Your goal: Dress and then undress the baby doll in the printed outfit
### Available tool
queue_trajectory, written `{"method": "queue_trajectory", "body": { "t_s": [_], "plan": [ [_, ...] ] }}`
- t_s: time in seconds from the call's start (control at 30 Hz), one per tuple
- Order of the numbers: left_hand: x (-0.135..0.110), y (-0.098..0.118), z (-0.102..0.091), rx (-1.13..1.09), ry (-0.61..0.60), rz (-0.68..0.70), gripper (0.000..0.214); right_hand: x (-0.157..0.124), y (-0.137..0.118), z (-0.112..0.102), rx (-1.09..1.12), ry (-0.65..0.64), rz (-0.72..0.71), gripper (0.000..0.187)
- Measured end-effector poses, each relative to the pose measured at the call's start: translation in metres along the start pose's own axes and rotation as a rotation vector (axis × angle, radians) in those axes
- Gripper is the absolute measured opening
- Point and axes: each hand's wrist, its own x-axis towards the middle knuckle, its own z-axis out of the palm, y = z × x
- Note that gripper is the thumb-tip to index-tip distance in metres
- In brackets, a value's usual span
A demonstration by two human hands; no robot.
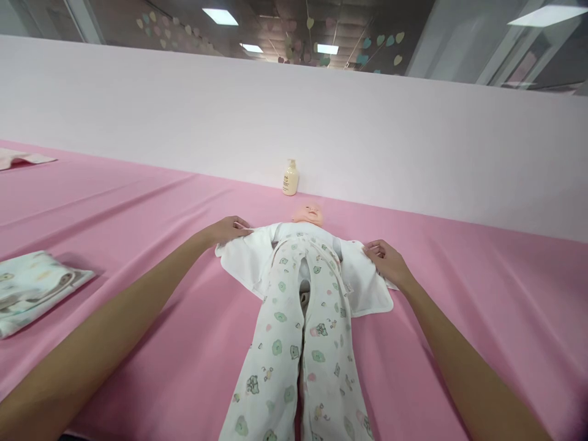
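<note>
A baby doll (309, 214) lies on its back with its head toward the wall. It wears printed baby pants (280, 318), whose legs stretch toward me. Spread out on both sides of its body is a white baby shirt (250, 260). My left hand (227, 230) has its fingers closed on the shirt's upper left corner. On the other side, my right hand (386, 260) pinches the shirt's right part near its upper edge. The doll's arms are mostly hidden by the cloth.
A pump bottle (290, 179) stands against the white wall (294, 122) behind the doll's head. Folded printed cloth (37, 288) lies at the left on the pink sheet (165, 343). Farther back at the left edge is a pale pink cloth (22, 157).
</note>
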Motion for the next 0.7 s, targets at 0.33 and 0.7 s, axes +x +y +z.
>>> {"method": "queue_trajectory", "body": {
  "t_s": [0.33,0.7],
  "plan": [
    [0.004,-0.006,0.008,-0.026,0.006,-0.056,0.048,-0.004,-0.009,-0.001,-0.064,0.01,-0.017,0.035],
    [0.011,-0.01,0.036,-0.358,0.093,0.128,0.043,-0.007,-0.016,-0.001,0.013,-0.044,0.035,0.041]
  ]
}}
